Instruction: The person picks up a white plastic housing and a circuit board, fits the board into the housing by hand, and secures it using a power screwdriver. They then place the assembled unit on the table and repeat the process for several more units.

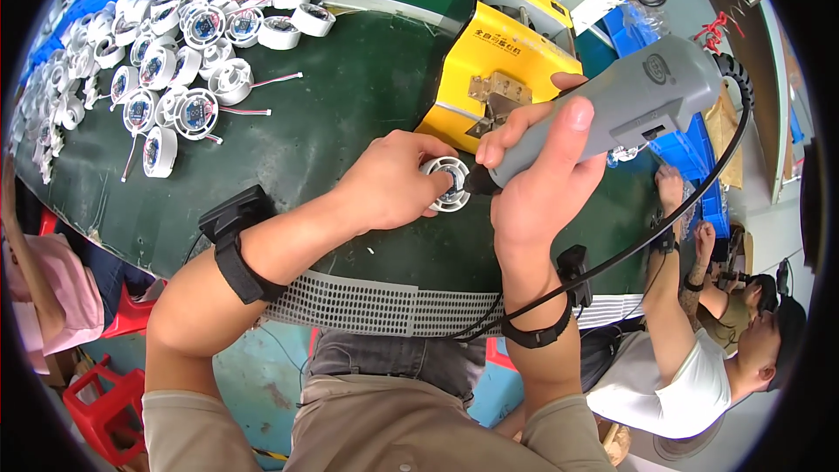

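Note:
My left hand (393,179) is closed on a round white plastic housing (454,198) with a dark circuit board inside, holding it down near the table's front. In my right hand (551,179) is a grey electric screwdriver (625,96), gripped round its body, with a black cable running from its rear end. The screwdriver's black nose (480,181) points left at the housing's right side; whether its bit touches a screw cannot be seen. Just beyond both hands stands a yellow screw feeder (498,52) with a metal pick-up block on its near face.
Many similar white housings (205,26), some with wires, are piled at the far left on the green table (288,122). A perforated grey strip (367,304) lines its front edge. Co-workers sit at both sides, one arm (669,201) reaching toward blue bins (690,162) on the right.

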`<control>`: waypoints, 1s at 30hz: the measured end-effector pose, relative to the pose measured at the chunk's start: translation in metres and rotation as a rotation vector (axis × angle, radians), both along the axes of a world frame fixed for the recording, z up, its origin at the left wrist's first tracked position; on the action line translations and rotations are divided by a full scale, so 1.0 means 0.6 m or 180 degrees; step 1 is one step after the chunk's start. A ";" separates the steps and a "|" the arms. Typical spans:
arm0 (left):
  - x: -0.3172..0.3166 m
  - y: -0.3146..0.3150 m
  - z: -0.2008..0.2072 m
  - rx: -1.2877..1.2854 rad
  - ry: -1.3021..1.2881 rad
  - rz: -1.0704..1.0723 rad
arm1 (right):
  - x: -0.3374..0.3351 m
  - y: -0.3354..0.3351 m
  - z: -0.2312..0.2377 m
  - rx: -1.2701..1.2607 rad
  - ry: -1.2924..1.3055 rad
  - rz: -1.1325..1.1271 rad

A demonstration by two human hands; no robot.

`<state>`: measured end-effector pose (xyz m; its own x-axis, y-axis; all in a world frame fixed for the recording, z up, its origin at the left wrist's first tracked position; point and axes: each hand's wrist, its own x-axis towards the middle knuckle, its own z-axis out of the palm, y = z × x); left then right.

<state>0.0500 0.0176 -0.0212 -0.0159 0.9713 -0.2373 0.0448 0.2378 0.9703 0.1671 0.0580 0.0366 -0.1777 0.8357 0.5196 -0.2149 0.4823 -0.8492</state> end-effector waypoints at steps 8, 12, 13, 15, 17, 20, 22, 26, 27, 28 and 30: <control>-0.005 -0.005 0.001 -0.0085 -0.0044 -0.0033 | 0.027 0.093 0.108 0.1068 0.1584 -0.0142; -0.006 -0.004 0.009 -0.0194 -0.0144 -0.0152 | 0.027 0.151 0.128 0.1386 0.0735 -0.1038; -0.007 -0.004 0.010 -0.0177 -0.0143 -0.0147 | 0.028 0.157 0.115 0.1005 0.0287 -0.0948; -0.007 -0.006 0.014 -0.0207 -0.0100 -0.0151 | 0.036 0.154 0.100 0.1210 0.0283 -0.1053; -0.006 -0.005 0.018 -0.0215 -0.0044 -0.0163 | 0.041 0.139 0.100 0.1427 0.0674 -0.1410; -0.010 -0.005 0.018 -0.0250 -0.0065 -0.0101 | 0.030 0.086 0.100 0.1009 0.1264 -0.0690; -0.007 -0.002 0.015 -0.0252 -0.0143 -0.0138 | 0.020 0.070 0.081 0.0869 0.0884 -0.0615; -0.006 0.000 0.010 -0.0256 -0.0208 -0.0119 | -0.004 0.070 0.041 0.0446 0.0428 -0.0465; -0.007 0.000 0.011 -0.0265 -0.0205 -0.0119 | -0.004 0.070 0.039 0.0437 0.0426 -0.0456; -0.007 0.000 0.011 -0.0273 -0.0203 -0.0117 | -0.004 0.070 0.038 0.0474 0.0426 -0.0459; -0.008 0.001 0.011 -0.0277 -0.0184 -0.0127 | -0.005 0.070 0.043 0.0409 0.0446 -0.0476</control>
